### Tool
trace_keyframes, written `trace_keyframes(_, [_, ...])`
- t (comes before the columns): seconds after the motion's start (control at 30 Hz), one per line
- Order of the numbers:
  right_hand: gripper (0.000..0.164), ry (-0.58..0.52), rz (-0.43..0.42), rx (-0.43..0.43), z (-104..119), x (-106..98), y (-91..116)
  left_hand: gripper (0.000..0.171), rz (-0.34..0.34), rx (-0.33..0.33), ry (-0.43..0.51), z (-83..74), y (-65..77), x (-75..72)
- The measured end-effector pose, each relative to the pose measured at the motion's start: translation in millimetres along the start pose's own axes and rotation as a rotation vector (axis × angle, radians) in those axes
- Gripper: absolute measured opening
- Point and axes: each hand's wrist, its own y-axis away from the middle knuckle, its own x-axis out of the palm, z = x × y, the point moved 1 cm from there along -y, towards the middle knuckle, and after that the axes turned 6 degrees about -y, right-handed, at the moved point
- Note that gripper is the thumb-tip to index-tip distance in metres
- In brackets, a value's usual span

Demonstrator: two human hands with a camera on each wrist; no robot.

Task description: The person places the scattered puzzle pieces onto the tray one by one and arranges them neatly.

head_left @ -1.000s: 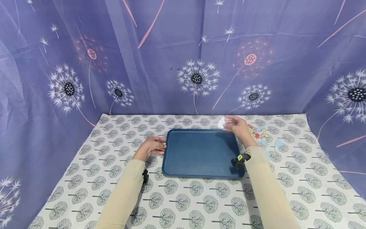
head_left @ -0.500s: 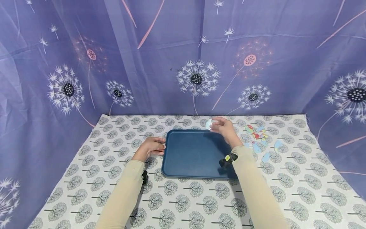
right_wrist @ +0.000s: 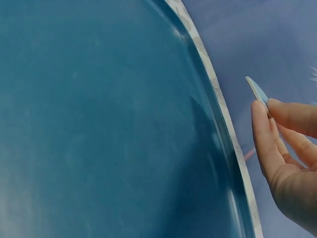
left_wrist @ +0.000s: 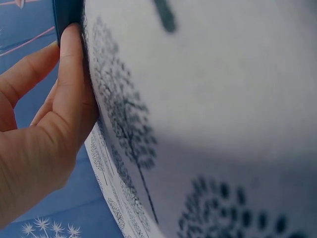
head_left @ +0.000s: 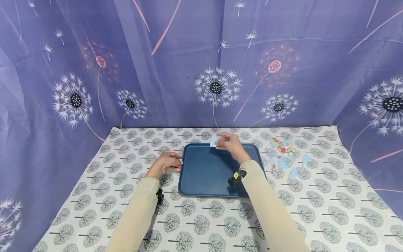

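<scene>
A thin light-blue puzzle piece (head_left: pixel 213 141) is pinched between the thumb and fingers of my right hand (head_left: pixel 229 144). That hand is raised over the far rim of a dark blue rectangular tray (head_left: pixel 207 175); in the right wrist view, the piece (right_wrist: pixel 258 91) is seen nearly edge-on. My left hand (head_left: pixel 166 162) holds the tray's left edge, and the left wrist view has its fingers (left_wrist: pixel 71 54) at the tray's side (left_wrist: pixel 67 19). Part of the tray lies hidden under my right forearm.
Several loose puzzle pieces (head_left: pixel 282 149), light blue, red, yellow and green, lie scattered right of the tray. A tree-print cloth (head_left: pixel 201 224) covers the table. A purple dandelion-print curtain (head_left: pixel 176 70) hangs behind and at both sides.
My right hand has moved left along the tray's far edge, carrying the light-blue puzzle piece. More loose pieces at the right have come into sight. The left hand and tray have stayed put.
</scene>
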Motion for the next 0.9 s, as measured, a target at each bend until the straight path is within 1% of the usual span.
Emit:
trace_keyframes(0.07, [0.048,0.005,0.021,0.016,0.9,6.2,0.7,0.047,0.001,0.004,-0.007,0.2,-0.2,0.3])
trace_keyframes(0.23, [0.048,0.008,0.055,0.047,-5.0,23.9,-5.2,0.047,0.0,-0.002,-0.011,0.3,-0.6,-0.1])
trace_keyframes(0.3, [0.047,0.012,0.06,0.055,-9.9,31.4,-8.9,0.047,0.005,0.001,-0.011,0.9,-0.8,-0.5])
trace_keyframes(0.57, [0.043,0.03,0.086,0.123,-15.9,61.1,-11.5,0.049,0.0,0.005,-0.008,-0.6,-2.5,-1.1])
trace_keyframes(0.8, [0.043,0.036,0.116,0.137,-29.1,79.1,-12.4,0.048,-0.005,-0.004,-0.032,0.2,-4.3,-0.2])
trace_keyframes(0.9, [0.042,0.051,0.115,0.121,-32.1,84.8,-11.3,0.048,-0.01,-0.016,-0.042,0.4,-3.2,-0.4])
